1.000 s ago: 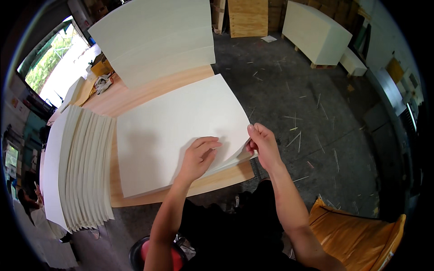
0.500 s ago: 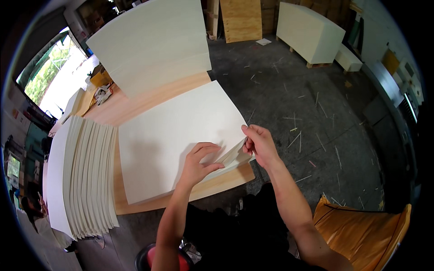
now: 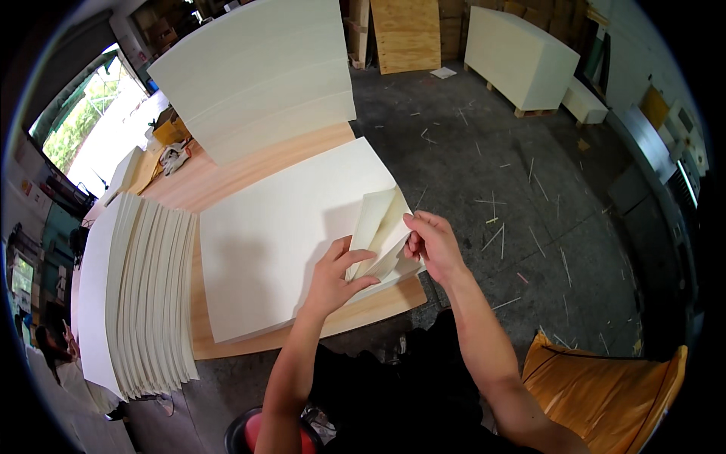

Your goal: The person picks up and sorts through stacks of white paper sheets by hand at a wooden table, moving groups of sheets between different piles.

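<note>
A stack of large white paper sheets [image 3: 280, 227] lies on the wooden table. At its near right corner, several sheets are lifted, and a curled-back corner flap [image 3: 372, 216] stands up from them. My right hand [image 3: 432, 240] pinches the lifted sheets' edge between thumb and fingers. Beside the flap, my left hand [image 3: 336, 276] is curved with thumb and index finger apart; the fingers touch the flap's lower part, and the hand rests low over the stack. To the left, a thick row of fanned white sheets [image 3: 151, 295] hangs bent over the table's edge.
A tall white paper stack [image 3: 257, 83] stands at the table's far side. Yellow box [image 3: 170, 127] and a crumpled cloth [image 3: 175, 157] sit far left. Paper strips litter the dark floor [image 3: 529, 227]. White stacks on pallets [image 3: 518, 60] stand far right; an orange-brown covered thing [image 3: 605, 386] is near right.
A corner flap of the upper sheets has curled up and back toward my left hand. My right hand keeps its pinch at the edge; both hands have barely shifted.
</note>
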Tool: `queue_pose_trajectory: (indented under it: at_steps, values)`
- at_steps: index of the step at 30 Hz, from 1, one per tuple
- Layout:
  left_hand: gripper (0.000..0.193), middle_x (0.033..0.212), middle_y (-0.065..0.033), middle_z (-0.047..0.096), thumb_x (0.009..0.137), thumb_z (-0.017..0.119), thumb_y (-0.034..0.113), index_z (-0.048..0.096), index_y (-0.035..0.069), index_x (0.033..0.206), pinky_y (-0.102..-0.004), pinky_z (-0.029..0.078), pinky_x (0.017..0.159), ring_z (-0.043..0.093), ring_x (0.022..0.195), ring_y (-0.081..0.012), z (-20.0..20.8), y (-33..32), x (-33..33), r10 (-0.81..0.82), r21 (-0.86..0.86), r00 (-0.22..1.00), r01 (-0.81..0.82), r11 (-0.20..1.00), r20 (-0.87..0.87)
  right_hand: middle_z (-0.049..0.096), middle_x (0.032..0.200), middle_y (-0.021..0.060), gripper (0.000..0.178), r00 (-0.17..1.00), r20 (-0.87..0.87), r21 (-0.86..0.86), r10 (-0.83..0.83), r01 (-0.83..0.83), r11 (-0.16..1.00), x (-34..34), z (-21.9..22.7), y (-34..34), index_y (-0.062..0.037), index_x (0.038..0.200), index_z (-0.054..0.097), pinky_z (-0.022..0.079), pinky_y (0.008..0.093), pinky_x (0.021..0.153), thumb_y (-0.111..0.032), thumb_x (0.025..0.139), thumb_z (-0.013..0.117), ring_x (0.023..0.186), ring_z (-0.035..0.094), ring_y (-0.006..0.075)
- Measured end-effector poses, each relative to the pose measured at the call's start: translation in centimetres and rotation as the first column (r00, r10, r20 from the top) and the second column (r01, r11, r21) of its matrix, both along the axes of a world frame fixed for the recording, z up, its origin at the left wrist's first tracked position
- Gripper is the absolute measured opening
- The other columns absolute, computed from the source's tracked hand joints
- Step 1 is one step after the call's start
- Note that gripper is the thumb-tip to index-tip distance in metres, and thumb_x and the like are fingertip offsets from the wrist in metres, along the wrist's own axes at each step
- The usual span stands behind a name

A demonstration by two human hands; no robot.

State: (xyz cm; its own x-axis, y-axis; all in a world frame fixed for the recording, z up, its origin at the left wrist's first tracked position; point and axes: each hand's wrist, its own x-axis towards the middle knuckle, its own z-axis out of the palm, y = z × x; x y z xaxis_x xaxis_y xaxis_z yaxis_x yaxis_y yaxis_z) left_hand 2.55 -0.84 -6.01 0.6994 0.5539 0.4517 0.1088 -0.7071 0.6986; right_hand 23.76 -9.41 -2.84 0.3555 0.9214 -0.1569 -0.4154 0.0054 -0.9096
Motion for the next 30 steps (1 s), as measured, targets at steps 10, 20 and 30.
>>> queue_pose_trajectory:
  at_steps: [10, 20, 30]
  values:
    - [0.044, 0.139, -0.0152, 0.057, 0.078, 0.085, 0.014, 0.071, 0.016, 0.120, -0.0369, 0.053, 0.096, 0.062, 0.121, -0.0325, -0.8, 0.4, 0.1, 0.081, -0.126, 0.989, -0.065, 0.990, 0.125, 0.049, 0.058, -0.0026, 0.040, 0.885, 0.443, -0.016, -0.142, 0.166, 0.986, -1.3, -0.7, 0.5, -0.0117, 0.066, 0.048, 0.032, 0.0234, 0.044, -0.028, 0.100, 0.063, 0.050, 0.051, 0.0069]
    - [0.047, 0.138, -0.0140, 0.058, 0.076, 0.085, 0.010, 0.071, 0.016, 0.120, -0.0386, 0.053, 0.098, 0.062, 0.120, -0.0329, -0.1, 0.1, -0.1, 0.005, -0.027, 1.000, -0.005, 1.000, 0.013, 0.053, 0.060, -0.0007, 0.038, 0.999, 0.027, 0.047, -0.046, 0.045, 0.998, -0.7, -0.1, -0.4, -0.0112, 0.068, 0.049, 0.036, 0.0244, 0.047, -0.026, 0.100, 0.062, 0.051, 0.055, 0.0102]
    - [0.049, 0.142, -0.0157, 0.055, 0.076, 0.085, 0.014, 0.070, 0.016, 0.122, -0.0392, 0.052, 0.100, 0.059, 0.123, -0.0329, -0.5, 0.3, 0.0, -0.034, 0.042, 0.999, 0.033, 0.999, 0.026, 0.052, 0.059, -0.0008, 0.037, 0.998, -0.011, 0.077, -0.055, 0.055, 0.995, -0.8, -0.7, 0.0, -0.0111, 0.066, 0.049, 0.035, 0.0252, 0.045, -0.022, 0.099, 0.063, 0.049, 0.055, 0.0113]
